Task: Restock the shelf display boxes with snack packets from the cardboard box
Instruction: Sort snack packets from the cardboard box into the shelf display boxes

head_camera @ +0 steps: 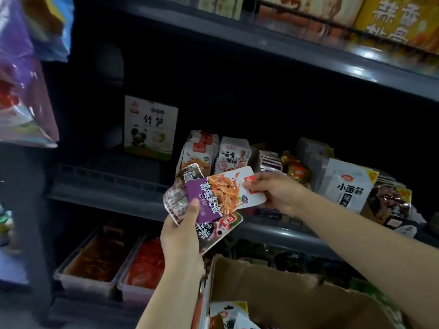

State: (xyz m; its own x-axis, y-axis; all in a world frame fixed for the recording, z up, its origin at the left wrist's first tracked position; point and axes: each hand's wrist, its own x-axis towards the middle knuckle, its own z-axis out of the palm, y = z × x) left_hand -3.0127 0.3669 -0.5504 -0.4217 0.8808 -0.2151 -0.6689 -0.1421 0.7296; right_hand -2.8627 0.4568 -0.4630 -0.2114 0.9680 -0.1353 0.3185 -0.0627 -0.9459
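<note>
My left hand (184, 230) grips a fanned stack of purple-and-white snack packets (209, 230) in front of the middle shelf. My right hand (273, 193) pinches the right end of the top packet (228, 188) of that stack. Behind them a display box (199, 150) on the shelf holds upright packets of the same orange-strip kind. The open cardboard box (285, 288) sits below at the bottom, with several packets (228, 317) lying in its near corner.
More packet rows (234, 153) and a white pack (346, 186) fill the middle shelf (107, 188) to the right. A panda-print box (150, 128) stands at the shelf's back left. Two clear bins (95, 264) sit on the lower shelf. Bags (26, 91) hang at left.
</note>
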